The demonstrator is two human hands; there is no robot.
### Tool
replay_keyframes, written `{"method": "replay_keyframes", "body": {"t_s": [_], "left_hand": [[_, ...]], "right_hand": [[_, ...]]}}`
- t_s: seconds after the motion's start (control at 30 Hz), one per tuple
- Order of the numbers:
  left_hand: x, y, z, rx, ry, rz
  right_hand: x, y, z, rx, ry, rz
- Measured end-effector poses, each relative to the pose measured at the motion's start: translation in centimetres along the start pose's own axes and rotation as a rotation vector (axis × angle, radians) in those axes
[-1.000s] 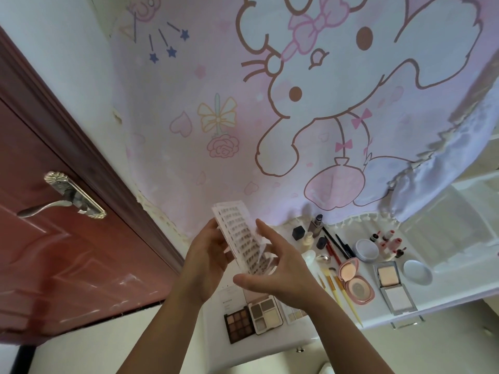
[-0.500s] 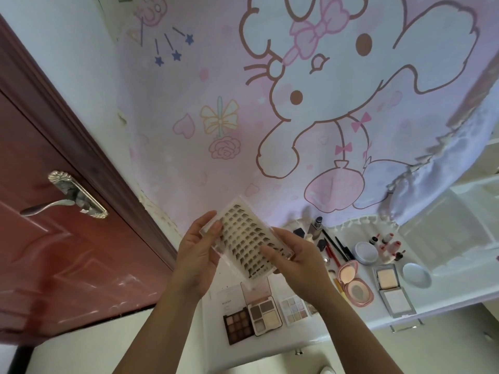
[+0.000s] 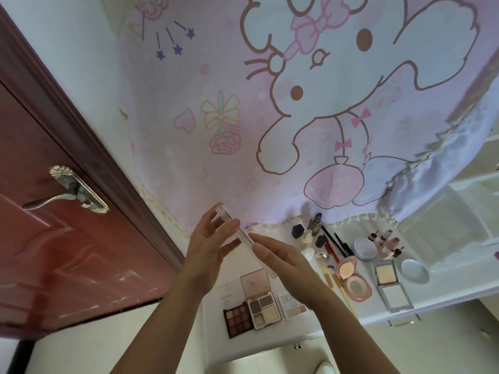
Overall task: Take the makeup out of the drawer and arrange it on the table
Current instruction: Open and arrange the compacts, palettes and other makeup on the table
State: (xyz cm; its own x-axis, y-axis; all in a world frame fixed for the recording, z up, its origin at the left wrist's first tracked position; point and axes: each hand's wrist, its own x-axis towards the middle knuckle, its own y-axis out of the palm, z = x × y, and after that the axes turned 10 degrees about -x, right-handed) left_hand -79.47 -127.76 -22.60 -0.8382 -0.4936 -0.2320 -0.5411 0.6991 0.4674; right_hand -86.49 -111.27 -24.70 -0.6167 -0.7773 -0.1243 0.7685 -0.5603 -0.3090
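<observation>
Half a second ago the clear flat plastic lash case (image 3: 231,220) faced the camera with its rows of lashes showing. It has since turned edge-on, so only a thin transparent rim shows and the contents are hidden. Its lower end disappears behind the right hand (image 3: 286,263). The left hand (image 3: 208,249) has nearly straight fingers (image 3: 216,225) laid on the case's left face, and the right fingers (image 3: 266,245) lie flat on the other. Neither hand curls round the case, which is pressed between them, above the white table (image 3: 437,290). Whether the left thumb touches it is unclear.
</observation>
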Motion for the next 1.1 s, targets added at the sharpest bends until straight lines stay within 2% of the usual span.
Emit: {"method": "replay_keyframes", "body": {"t_s": [0.2, 0.4, 0.5, 0.6, 0.7, 0.9, 1.03, 1.1], "left_hand": [[-0.4, 0.5, 0.0, 0.068, 0.022, 0.03], [-0.5, 0.8, 0.2, 0.163, 0.049, 0.049], [-0.4, 0.6, 0.1, 0.143, 0.025, 0.062], [-0.4, 0.5, -0.1, 0.088, -0.019, 0.103], [-0.3, 1.0, -0.2, 0.123, 0.034, 0.111], [0.1, 0.7, -0.8, 0.021, 0.018, 0.004], [0.5, 0.3, -1.4, -0.097, -0.074, -0.082], [0.6, 0.1, -1.5, -0.128, -0.117, -0.113]], "right_hand": [[-0.4, -0.2, 0.2, 0.024, -0.042, 0.083], [-0.6, 0.2, -0.2, -0.237, -0.106, 0.077], [-0.8, 0.0, -0.2, -0.289, -0.12, 0.043], [-0.6, -0.2, -0.7, -0.239, -0.084, -0.029], [-0.6, -0.1, -1.0, -0.168, -0.095, -0.014], [-1.1, -1.0, -0.8, -0.029, -0.05, 0.003], [-1.2, -1.1, -0.9, 0.059, -0.065, 0.044], [-1.0, -0.9, -0.8, 0.014, -0.079, 0.016]]}}
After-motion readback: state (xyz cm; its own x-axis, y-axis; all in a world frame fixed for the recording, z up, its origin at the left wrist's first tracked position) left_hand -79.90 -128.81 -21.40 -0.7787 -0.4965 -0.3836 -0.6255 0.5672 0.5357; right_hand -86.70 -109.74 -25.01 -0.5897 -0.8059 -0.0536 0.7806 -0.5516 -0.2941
